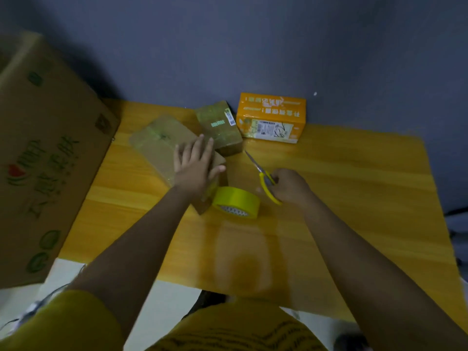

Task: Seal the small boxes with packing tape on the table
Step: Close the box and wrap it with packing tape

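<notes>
A flat brown cardboard box [157, 145] lies on the orange wooden table [342, 198], and my left hand [196, 164] presses flat on its near end with straight fingers. A roll of yellow packing tape [236, 202] stands tilted against the box's near right corner. My right hand [291, 186] grips yellow-handled scissors [264, 177], blades pointing up and left. A second brown box [219, 126] and an orange printed box [272, 117] stand behind, near the wall.
A large cardboard carton [45, 158] with green print stands at the table's left edge. A grey-blue wall [253, 46] backs the table. Bare tabletop spreads to the right and toward me. White floor [162, 312] shows below the front edge.
</notes>
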Motion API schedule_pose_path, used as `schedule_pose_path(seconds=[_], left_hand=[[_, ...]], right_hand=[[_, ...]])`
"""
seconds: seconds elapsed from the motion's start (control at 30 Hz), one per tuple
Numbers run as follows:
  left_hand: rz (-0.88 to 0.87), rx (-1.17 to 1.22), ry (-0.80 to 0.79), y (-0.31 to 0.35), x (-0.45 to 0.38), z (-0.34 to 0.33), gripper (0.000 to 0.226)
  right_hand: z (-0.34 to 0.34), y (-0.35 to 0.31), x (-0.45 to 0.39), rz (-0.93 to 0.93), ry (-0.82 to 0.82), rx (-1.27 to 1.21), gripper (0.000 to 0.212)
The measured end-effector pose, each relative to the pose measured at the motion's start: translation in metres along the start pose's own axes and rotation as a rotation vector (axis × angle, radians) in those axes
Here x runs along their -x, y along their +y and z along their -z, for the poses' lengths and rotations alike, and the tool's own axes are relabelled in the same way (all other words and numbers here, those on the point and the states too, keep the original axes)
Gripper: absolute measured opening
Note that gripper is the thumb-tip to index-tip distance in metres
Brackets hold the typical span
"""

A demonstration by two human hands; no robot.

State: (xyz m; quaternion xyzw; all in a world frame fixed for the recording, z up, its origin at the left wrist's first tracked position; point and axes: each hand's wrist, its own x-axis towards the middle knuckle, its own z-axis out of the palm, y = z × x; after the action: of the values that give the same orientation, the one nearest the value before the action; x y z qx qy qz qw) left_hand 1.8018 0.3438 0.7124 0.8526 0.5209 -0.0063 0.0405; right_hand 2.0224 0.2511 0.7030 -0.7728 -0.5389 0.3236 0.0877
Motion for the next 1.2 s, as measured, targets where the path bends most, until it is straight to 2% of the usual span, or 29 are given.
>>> schedule_pose_path(seconds=[0.07, 0.1, 0.13, 0.17, 0.2, 0.27, 0.33, 0.43, 0.53, 0.6, 0.67, 0.8, 0.93, 1.07, 1.2], left_hand=[[0.069, 0.091, 0.219, 0.01, 0.021, 0.002, 0.055], [0.085, 0.19, 0.273, 0.014, 0.033, 0.003, 0.046], [0.094, 0.313, 0.251, 0.018, 0.043, 0.004, 0.042], [0.097, 0.366, 0.139, 0.021, 0.052, 0.002, 0.042], [0.114, 0.353, 0.008, 0.023, 0.058, 0.001, 0.047], [0.226, 0.406, -0.213, 0.025, 0.061, -0.007, 0.055], [0.422, 0.673, -0.415, 0.029, 0.058, -0.02, 0.06], [0.636, 1.078, -0.549, 0.04, 0.059, -0.032, 0.065], [0.754, 1.357, -0.433, 0.053, 0.059, -0.044, 0.03], [0.832, 1.528, -0.312, 0.059, 0.059, -0.057, 0.024], [0.876, 1.678, -0.265, 0.063, 0.061, -0.062, 0.016], [0.816, 1.667, -0.327, 0.069, 0.071, -0.059, 0.011], [0.835, 1.666, -0.312, 0.072, 0.079, -0.058, 0.015], [0.838, 1.658, -0.325, 0.069, 0.08, -0.058, 0.012], [0.847, 1.645, -0.329, 0.07, 0.079, -0.058, 0.016]], right_hand=[[0.014, -0.011, -0.001, 0.04, -0.056, 0.209, 0.043], [0.02, -0.016, -0.001, 0.067, -0.084, 0.283, 0.039], [0.025, -0.02, -0.001, 0.079, -0.113, 0.314, 0.031], [0.03, -0.023, -0.001, 0.095, -0.149, 0.335, 0.019], [0.034, -0.024, -0.002, 0.11, -0.17, 0.343, 0.019], [0.042, -0.029, -0.003, 0.128, -0.204, 0.397, 0.04], [0.048, -0.033, -0.008, 0.138, -0.236, 0.479, 0.051], [0.052, -0.041, -0.023, 0.143, -0.313, 0.562, 0.073], [0.054, -0.048, -0.036, 0.172, -0.382, 0.637, 0.091], [0.055, -0.054, -0.044, 0.203, -0.415, 0.686, 0.089], [0.056, -0.058, -0.05, 0.225, -0.452, 0.692, 0.087], [0.052, -0.066, -0.061, 0.278, -0.501, 0.688, 0.086], [0.05, -0.074, -0.069, 0.267, -0.561, 0.723, 0.082], [0.054, -0.068, -0.076, 0.213, -0.6, 0.698, 0.056], [0.052, -0.065, -0.078, 0.201, -0.646, 0.686, 0.059]])
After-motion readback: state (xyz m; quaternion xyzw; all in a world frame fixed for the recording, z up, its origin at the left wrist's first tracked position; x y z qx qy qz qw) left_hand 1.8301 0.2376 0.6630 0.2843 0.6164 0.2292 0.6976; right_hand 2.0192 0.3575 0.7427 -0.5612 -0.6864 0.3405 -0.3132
